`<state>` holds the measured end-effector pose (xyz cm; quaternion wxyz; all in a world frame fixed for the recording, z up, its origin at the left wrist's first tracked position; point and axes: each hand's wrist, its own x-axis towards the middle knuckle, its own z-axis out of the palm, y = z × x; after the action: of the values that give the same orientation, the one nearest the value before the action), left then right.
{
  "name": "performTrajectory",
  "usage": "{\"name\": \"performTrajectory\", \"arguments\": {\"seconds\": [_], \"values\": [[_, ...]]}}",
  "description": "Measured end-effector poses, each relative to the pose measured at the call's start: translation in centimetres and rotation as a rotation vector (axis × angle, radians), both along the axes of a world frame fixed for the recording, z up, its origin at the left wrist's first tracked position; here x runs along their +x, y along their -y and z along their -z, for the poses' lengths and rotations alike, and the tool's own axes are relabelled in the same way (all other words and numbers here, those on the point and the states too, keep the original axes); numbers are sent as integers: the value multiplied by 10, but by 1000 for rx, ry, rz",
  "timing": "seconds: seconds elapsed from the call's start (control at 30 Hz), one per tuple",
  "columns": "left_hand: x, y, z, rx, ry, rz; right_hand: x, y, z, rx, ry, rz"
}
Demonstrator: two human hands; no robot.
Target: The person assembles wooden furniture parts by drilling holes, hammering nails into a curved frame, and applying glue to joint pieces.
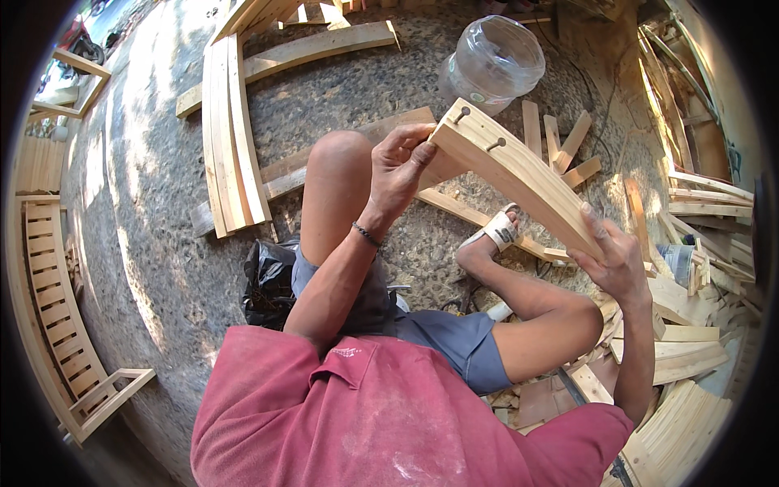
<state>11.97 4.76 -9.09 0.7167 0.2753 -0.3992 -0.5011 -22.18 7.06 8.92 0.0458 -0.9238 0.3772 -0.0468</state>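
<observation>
A thick pale wooden board (515, 174) is held up at a slant in front of me, its far end toward the left. Two nails stick partly out of its upper face near that end, one nail (462, 114) closer to the tip and another nail (497, 144) further along. My left hand (398, 169) pinches the far corner between thumb and fingers. Around the near end, my right hand (614, 258) is closed, its thumb and fingers on the board's sides. Behind the left hand a wood piece (442, 168) shows below the board; whether it is joined cannot be told.
Long planks (231, 138) lie on the rough ground ahead left. A clear plastic container (495, 65) stands beyond the board. Wood offcuts (682, 349) are heaped at right. A black plastic bag (269, 280) sits beside my left leg, and a slatted wooden frame (53, 292) lies far left.
</observation>
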Motion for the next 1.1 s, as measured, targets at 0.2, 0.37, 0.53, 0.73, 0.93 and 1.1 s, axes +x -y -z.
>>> {"name": "performTrajectory", "arguments": {"seconds": [0.2, 0.37, 0.53, 0.73, 0.93, 1.1], "values": [[2, 3, -3, 5, -7, 53, -3, 1, 0, -6, -24, -3], [8, 8, -4, 8, 5, 120, -1, 4, -3, 8, -27, 10], [9, 6, -10, 5, 23, 135, -2, 5, -4, 11, -30, 5], [6, 6, -9, -13, 63, 86, 0, 7, -5, 6, -31, -10], [7, 6, -10, -24, 85, 103, -1, 10, -7, -3, -37, -17], [1, 2, -27, -13, 138, 193, -2, 9, -8, 2, -56, -17]]}}
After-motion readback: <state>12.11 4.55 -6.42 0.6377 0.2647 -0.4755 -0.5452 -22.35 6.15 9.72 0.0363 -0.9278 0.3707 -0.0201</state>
